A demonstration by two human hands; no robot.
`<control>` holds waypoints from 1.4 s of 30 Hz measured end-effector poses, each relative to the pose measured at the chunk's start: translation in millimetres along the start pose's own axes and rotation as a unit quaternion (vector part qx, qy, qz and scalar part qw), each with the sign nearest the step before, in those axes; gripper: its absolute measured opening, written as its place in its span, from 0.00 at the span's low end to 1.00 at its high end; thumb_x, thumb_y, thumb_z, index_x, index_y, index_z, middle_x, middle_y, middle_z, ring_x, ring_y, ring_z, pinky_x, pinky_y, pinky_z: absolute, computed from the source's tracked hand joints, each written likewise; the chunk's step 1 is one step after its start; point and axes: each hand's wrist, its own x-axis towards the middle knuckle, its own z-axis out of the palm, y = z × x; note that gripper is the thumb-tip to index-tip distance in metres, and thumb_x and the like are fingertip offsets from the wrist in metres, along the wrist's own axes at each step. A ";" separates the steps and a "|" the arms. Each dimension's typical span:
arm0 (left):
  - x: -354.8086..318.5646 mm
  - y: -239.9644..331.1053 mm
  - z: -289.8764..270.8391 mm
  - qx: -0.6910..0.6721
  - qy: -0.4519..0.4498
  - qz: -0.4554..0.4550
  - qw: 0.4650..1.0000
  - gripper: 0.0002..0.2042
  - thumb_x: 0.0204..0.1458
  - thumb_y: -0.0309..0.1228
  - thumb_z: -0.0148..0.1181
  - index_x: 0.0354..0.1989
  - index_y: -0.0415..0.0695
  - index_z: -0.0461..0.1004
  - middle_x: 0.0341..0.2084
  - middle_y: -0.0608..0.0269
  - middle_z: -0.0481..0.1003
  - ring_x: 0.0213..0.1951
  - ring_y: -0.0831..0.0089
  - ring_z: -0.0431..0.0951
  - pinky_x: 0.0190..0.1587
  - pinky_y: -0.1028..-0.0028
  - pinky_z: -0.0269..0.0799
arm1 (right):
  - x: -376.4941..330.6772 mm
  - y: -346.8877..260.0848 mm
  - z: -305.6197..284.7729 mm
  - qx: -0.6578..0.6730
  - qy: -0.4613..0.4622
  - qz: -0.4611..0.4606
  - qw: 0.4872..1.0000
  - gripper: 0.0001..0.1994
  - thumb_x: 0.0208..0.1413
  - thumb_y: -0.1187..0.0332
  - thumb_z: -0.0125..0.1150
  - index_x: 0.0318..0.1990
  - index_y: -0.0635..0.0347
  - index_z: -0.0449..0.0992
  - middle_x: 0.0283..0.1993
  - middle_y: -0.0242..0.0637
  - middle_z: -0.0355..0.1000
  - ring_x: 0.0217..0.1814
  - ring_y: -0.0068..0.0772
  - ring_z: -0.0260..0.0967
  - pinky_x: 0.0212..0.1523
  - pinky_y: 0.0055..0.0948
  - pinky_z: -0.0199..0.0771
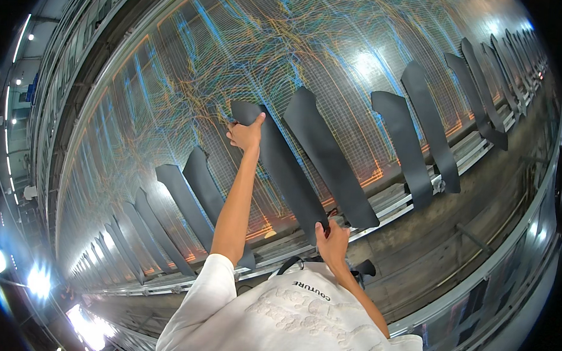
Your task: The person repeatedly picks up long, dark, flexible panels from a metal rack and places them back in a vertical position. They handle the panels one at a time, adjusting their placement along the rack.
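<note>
**Both hands on one dark strip at the wire frame**

Nearest to us, at the bottom centre of the frame, is our white shirt (293, 320). Just above it, our right hand (332, 237) grips the lower end of a long dark grey strip (280, 166), the fingers clenched around its edge. Up the frame, our left arm stretches to the centre, where the left hand (246, 136) pinches the rounded upper end of the same strip, fingers grasping it. So the strip runs slantwise between our two hands, in the middle of the picture, lying against the frame behind it.

Just right of it, a second strip (329, 159) of the same shape lies parallel, and more strips (414, 143) follow toward the upper right. Others (192, 200) trail off to the lower left. All rest on a large curved wire mesh panel (236, 54) crossed with blue and orange lines, which fills the upper half. A metal rail (418, 200) runs below the strips. Bright lamps (38, 281) glare at the lower left.
</note>
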 end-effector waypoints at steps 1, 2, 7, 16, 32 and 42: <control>1.1 -1.2 0.5 0.003 0.000 -0.002 1.000 0.51 0.35 0.55 0.78 0.61 0.25 0.66 0.65 0.45 0.64 0.69 0.45 0.54 0.72 0.45 0.41 | -0.3 0.5 0.7 -0.001 0.004 0.000 1.000 0.16 0.56 0.61 0.64 0.24 0.64 0.71 0.17 0.45 0.68 0.24 0.51 0.65 0.41 0.44 0.59; 3.1 -2.7 1.5 0.006 0.000 -0.004 1.000 0.52 0.35 0.55 0.78 0.61 0.25 0.65 0.65 0.44 0.64 0.69 0.45 0.54 0.72 0.44 0.41 | -0.4 0.5 1.3 -0.002 0.008 0.000 1.000 0.16 0.56 0.61 0.64 0.24 0.64 0.71 0.18 0.44 0.68 0.25 0.51 0.66 0.41 0.44 0.59; 8.1 -5.2 5.8 0.025 0.005 -0.011 1.000 0.54 0.34 0.56 0.78 0.61 0.24 0.65 0.64 0.42 0.64 0.70 0.44 0.53 0.72 0.44 0.41 | 0.9 -0.1 -1.5 -0.003 -0.017 0.011 1.000 0.15 0.56 0.60 0.63 0.26 0.64 0.73 0.18 0.44 0.69 0.27 0.52 0.66 0.42 0.44 0.60; 13.8 -16.6 16.0 0.070 0.064 0.018 0.995 0.47 0.33 0.57 0.78 0.54 0.27 0.73 0.59 0.47 0.68 0.62 0.48 0.62 0.68 0.47 0.51 | 14.0 21.4 21.7 -0.105 -0.037 0.015 0.994 0.13 0.55 0.59 0.64 0.31 0.61 0.80 0.23 0.46 0.76 0.32 0.53 0.75 0.47 0.44 0.60; 21.0 -17.1 20.3 0.083 0.034 0.012 0.996 0.48 0.34 0.59 0.77 0.53 0.26 0.73 0.62 0.48 0.66 0.65 0.49 0.58 0.67 0.44 0.51 | 27.1 21.0 28.1 -0.100 -0.081 0.094 0.987 0.14 0.53 0.58 0.67 0.33 0.62 0.81 0.31 0.48 0.79 0.36 0.52 0.76 0.48 0.45 0.58; 21.4 -18.6 20.4 0.087 0.039 0.012 0.995 0.46 0.35 0.58 0.77 0.53 0.28 0.74 0.62 0.49 0.66 0.64 0.49 0.58 0.68 0.44 0.51 | 26.6 19.3 27.0 -0.098 -0.089 0.096 0.987 0.13 0.54 0.59 0.67 0.34 0.61 0.81 0.30 0.46 0.78 0.35 0.49 0.75 0.47 0.44 0.56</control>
